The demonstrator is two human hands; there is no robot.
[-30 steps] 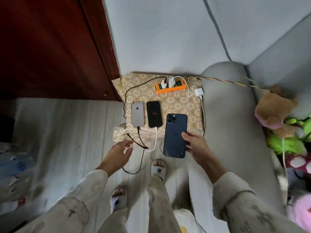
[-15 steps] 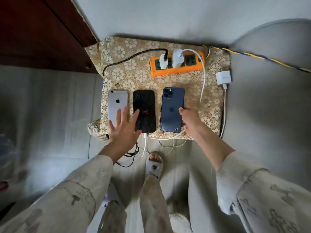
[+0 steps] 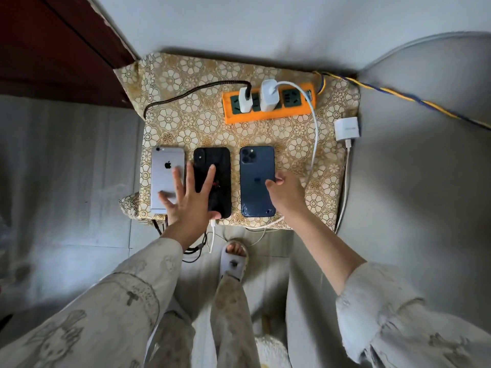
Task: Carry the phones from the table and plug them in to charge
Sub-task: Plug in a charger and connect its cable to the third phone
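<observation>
Three phones lie face down in a row on a small stand with a gold flowered cloth [image 3: 191,120]: a silver phone [image 3: 166,171], a black phone [image 3: 216,166] and a dark blue phone [image 3: 253,168]. My left hand [image 3: 190,197] is spread flat, fingers apart, over the silver and black phones. My right hand [image 3: 285,191] rests at the blue phone's right edge, fingertips touching it. An orange power strip [image 3: 268,102] at the back holds two white chargers; a black cable and a white cable run from them to the front edge.
A loose white charger [image 3: 346,128] lies at the cloth's right edge, its cable hanging down. A grey sofa arm [image 3: 425,155] stands right, a dark wooden door [image 3: 47,49] at left, a wall behind. My sandalled foot [image 3: 235,258] is on the floor below the stand.
The blue phone went from held in the air to lying flat on the cloth. My left hand moved up from the cables onto the silver and black phones. The camera came closer.
</observation>
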